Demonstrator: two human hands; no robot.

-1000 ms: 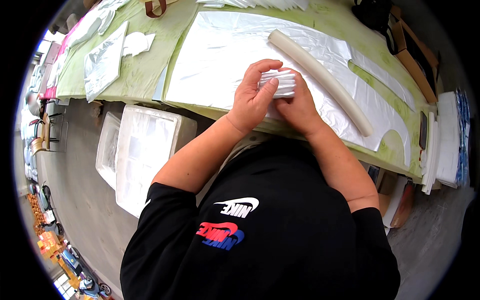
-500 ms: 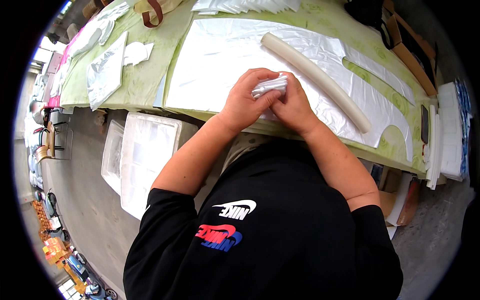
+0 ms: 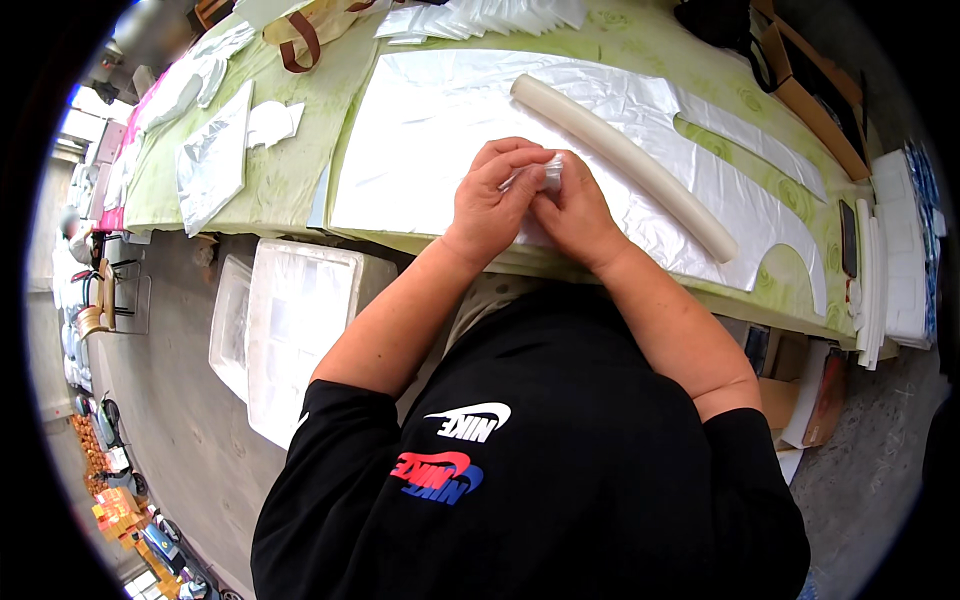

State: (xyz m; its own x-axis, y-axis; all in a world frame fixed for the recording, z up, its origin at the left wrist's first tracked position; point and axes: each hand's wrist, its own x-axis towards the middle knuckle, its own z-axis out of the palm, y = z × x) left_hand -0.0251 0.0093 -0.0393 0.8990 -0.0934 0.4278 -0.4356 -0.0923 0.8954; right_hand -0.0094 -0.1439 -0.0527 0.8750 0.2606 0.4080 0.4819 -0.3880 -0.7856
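Observation:
Both my hands are closed around a small folded bundle of thin white plastic film [image 3: 552, 174], just above the table's near edge. My left hand [image 3: 487, 208] wraps it from the left, fingers over the top. On the other side my right hand [image 3: 583, 218] presses against it, and most of the bundle is hidden between the palms. Beneath them a large white plastic sheet [image 3: 425, 120] with curved cut-outs at its right end lies spread on the green tablecloth [image 3: 340, 75]. A long, slightly bent, off-white tube [image 3: 625, 165] rests diagonally across the sheet, beyond my right hand.
Stacked white plastic pieces [image 3: 480, 18] lie at the far edge. A silvery plastic packet [image 3: 215, 155] sits at left, near a bag with brown handles [image 3: 300, 45]. A cardboard box [image 3: 815, 90] and a dark phone [image 3: 848, 238] are at right. White crates [image 3: 300, 330] stand below the table's left side.
My fingers have closed further over the plastic bundle, so less of it shows. The view has shifted slightly; the sheet and tube stay in place.

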